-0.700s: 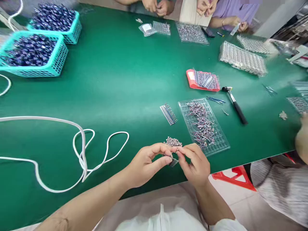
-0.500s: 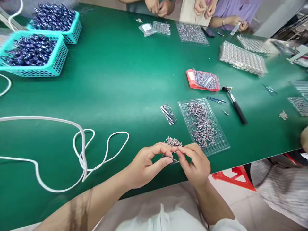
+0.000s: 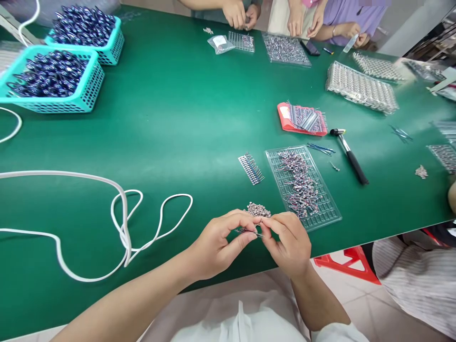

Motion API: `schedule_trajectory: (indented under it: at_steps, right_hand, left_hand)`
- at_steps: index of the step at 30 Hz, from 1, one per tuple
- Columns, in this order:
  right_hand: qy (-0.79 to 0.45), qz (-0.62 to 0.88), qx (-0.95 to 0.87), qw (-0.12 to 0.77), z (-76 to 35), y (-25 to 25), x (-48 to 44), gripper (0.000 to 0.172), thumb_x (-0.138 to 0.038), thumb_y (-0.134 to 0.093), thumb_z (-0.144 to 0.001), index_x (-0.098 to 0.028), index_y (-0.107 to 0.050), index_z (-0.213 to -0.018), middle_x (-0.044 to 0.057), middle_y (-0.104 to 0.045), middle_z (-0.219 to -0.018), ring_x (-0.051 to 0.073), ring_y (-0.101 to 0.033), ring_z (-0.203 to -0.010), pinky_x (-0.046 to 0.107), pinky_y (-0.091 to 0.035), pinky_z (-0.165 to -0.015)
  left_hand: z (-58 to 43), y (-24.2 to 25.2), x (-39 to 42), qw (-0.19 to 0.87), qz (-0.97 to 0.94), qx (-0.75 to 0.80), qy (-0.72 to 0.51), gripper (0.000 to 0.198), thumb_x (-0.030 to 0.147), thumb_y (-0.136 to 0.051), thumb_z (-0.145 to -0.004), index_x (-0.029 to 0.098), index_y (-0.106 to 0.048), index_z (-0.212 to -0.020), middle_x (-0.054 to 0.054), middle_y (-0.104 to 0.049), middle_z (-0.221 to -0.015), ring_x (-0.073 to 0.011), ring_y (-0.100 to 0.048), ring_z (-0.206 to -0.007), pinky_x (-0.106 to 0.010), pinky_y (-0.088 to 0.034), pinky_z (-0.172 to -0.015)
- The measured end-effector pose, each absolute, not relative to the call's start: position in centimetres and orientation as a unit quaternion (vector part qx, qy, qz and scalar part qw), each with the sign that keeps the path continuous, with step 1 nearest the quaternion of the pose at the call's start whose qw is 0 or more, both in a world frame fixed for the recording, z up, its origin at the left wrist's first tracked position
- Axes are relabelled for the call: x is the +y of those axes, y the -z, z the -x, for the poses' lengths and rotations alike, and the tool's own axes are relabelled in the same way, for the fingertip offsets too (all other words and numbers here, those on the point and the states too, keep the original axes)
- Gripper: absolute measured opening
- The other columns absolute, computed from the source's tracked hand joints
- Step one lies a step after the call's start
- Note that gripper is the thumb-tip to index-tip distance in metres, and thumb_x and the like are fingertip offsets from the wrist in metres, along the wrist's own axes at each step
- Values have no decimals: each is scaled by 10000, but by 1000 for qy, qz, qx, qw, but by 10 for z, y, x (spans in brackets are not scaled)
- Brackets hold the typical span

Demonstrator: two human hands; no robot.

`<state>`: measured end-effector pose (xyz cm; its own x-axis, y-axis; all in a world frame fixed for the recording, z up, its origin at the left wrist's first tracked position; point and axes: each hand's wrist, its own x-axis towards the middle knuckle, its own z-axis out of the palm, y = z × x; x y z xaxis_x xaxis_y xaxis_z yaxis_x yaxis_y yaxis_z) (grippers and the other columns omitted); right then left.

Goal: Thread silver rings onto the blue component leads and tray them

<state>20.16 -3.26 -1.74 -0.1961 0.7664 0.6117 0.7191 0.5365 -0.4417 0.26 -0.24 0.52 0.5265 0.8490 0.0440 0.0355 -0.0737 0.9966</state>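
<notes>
My left hand [image 3: 217,244] and my right hand [image 3: 290,242] meet fingertip to fingertip near the front edge of the green table [image 3: 178,123]. Both pinch a tiny wired component [image 3: 251,232] held between them. Just beyond the fingers lies a small heap of little grey parts [image 3: 258,209]. To the right of the heap, a clear plastic tray [image 3: 322,209] carries a pile of wired components. A short comb-like strip of parts [image 3: 251,168] lies to the left of that tray.
A looped white cable [image 3: 121,223] lies at left. Two teal baskets [image 3: 85,95] of dark blue parts stand far left. A red tray [image 3: 285,121], a small black-handled hammer [image 3: 351,156] and more clear trays [image 3: 359,88] sit beyond. Other people's hands [image 3: 242,14] work at the far edge.
My hands have stayed in place, the fingers shifting slightly on the small component. A person's hand at the right edge has drawn back out of view.
</notes>
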Motion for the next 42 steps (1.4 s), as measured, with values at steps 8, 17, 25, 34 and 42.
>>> schedule_trajectory:
  at_steps: [8,17,25,34,42]
  right_hand:
    - [-309,498,-616,526,-195,19,-39,215,-64,-632,-879,-246,-688,-980,12,-635,-824,146,-587,-737,287,-488,-645]
    - [-366,481,-578,548,-191,27,-38,177,-100,-639,-889,-244,-715,-957,13,-642,-819,156,-588,-755,297,-484,-678]
    - [-363,485,-577,547,-192,29,-38,146,-122,-640,-895,-233,-714,-952,24,-649,-820,165,-598,-758,318,-499,-685]
    - [-357,499,-576,541,-191,30,-39,79,-180,-640,-904,-222,-702,-930,36,-646,-802,174,-599,-747,329,-517,-664]
    - [-360,488,-576,548,-191,29,-38,98,-154,-644,-899,-223,-705,-933,29,-643,-794,162,-590,-727,314,-509,-647]
  left_hand:
    - [-6,-4,-1,730,-424,411,-344,149,299,-687,-880,162,-631,-873,-71,-768,-931,-161,-698,-810,-272,-574,-734]
    - [-8,-1,-4,708,-440,431,-346,174,317,-704,-862,150,-654,-855,-50,-720,-831,-150,-666,-739,-274,-569,-717]
    - [-9,-1,-4,683,-473,436,-345,165,307,-684,-874,146,-665,-851,-58,-730,-816,-155,-670,-707,-288,-578,-711]
    - [-9,-5,-4,667,-492,439,-347,129,260,-675,-869,134,-677,-839,-70,-750,-805,-165,-700,-719,-294,-590,-717]
    - [-9,-6,-3,645,-519,442,-344,131,251,-653,-879,132,-675,-830,-78,-758,-799,-166,-705,-705,-298,-595,-714]
